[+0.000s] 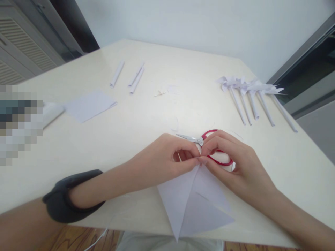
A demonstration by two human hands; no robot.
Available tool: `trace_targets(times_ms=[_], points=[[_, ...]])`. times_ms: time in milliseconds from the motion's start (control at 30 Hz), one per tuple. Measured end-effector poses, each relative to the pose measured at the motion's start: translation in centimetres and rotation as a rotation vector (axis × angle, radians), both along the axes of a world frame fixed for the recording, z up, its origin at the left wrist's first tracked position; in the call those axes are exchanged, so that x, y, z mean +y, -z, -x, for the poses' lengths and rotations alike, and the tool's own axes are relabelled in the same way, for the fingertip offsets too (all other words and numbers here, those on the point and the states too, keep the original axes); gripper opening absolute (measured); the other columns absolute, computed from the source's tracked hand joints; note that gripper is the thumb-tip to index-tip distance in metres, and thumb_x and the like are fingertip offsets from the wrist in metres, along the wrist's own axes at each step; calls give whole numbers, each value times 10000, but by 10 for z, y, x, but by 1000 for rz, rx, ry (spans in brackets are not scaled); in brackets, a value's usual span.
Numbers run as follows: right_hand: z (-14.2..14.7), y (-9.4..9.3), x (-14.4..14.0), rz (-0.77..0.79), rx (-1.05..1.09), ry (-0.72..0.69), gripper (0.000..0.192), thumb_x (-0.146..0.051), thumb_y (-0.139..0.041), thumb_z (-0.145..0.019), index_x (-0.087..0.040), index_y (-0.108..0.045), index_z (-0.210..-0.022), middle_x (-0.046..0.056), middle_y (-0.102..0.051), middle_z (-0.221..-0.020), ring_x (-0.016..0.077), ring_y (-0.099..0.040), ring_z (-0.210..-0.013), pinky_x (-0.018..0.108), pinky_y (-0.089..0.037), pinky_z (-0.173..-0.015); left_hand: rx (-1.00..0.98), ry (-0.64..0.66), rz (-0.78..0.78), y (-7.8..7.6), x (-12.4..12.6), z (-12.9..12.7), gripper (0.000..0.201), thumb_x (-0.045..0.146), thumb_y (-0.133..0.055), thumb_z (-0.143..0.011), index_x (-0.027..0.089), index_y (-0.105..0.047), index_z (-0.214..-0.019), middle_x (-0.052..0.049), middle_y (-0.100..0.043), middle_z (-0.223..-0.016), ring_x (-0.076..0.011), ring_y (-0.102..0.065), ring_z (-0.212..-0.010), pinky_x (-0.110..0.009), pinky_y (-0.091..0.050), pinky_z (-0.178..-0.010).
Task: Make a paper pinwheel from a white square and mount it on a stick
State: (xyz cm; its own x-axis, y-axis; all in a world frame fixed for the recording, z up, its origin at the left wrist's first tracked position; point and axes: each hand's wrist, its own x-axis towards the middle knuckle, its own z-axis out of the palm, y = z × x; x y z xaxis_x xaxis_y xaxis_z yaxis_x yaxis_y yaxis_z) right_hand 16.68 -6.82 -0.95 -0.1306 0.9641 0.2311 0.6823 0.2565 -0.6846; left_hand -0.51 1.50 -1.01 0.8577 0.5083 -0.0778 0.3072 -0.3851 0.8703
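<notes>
My left hand [175, 155] and my right hand [230, 153] meet near the table's front, thumbs and fingers pinched at the top of a white paper sheet [180, 195]. Folds or cuts divide the sheet into pointed flaps that hang down toward me, one tip reaching past the table edge. Both hands are closed on the paper; the exact pinch point is partly covered by fingertips. Just behind them, scissors [199, 140] with red handles lie on the table, blades pointing left and slightly apart. My right hand partly covers their handles.
Several paper pinwheels [252, 90] on rolled paper sticks lie at the right. Three paper tubes [117, 74] rest at the back left, near flat white paper [90, 106]. Small paper scraps [172, 90] lie mid-table. A pixelated patch hides the far left. A wall borders the back.
</notes>
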Motion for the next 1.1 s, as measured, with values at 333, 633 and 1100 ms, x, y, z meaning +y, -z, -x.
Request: trace_targets(times_ms=[333, 633, 1100], points=[[-1, 0, 0, -41, 23, 32, 91, -107, -598, -809, -186, -567, -778, 6, -573, -843, 150, -559, -841, 295, -442, -745, 20, -29, 12, -4, -2, 1, 201, 282, -484, -882, 207, -663, -826, 48, -656, -763, -104, -577, -706, -219, -431, -634], [-3, -3, -1, 16, 63, 7, 99, -106, -542, -845, -184, -558, -787, 2, -564, -830, 142, -551, -820, 301, -433, -748, 7, -27, -10, -2, -1, 1, 187, 254, -489, -879, 230, -660, -807, 73, -644, -749, -95, -558, -702, -216, -410, -637], [-3, -1, 0, 41, 52, -6, 100, -107, -594, -809, -187, -553, -765, 3, -565, -820, 161, -555, -839, 311, -440, -753, 24, -11, -7, 0, -2, 1, 202, 279, -491, -870, 219, -651, -762, 59, -628, -709, -108, -542, -674, -225, -401, -619]])
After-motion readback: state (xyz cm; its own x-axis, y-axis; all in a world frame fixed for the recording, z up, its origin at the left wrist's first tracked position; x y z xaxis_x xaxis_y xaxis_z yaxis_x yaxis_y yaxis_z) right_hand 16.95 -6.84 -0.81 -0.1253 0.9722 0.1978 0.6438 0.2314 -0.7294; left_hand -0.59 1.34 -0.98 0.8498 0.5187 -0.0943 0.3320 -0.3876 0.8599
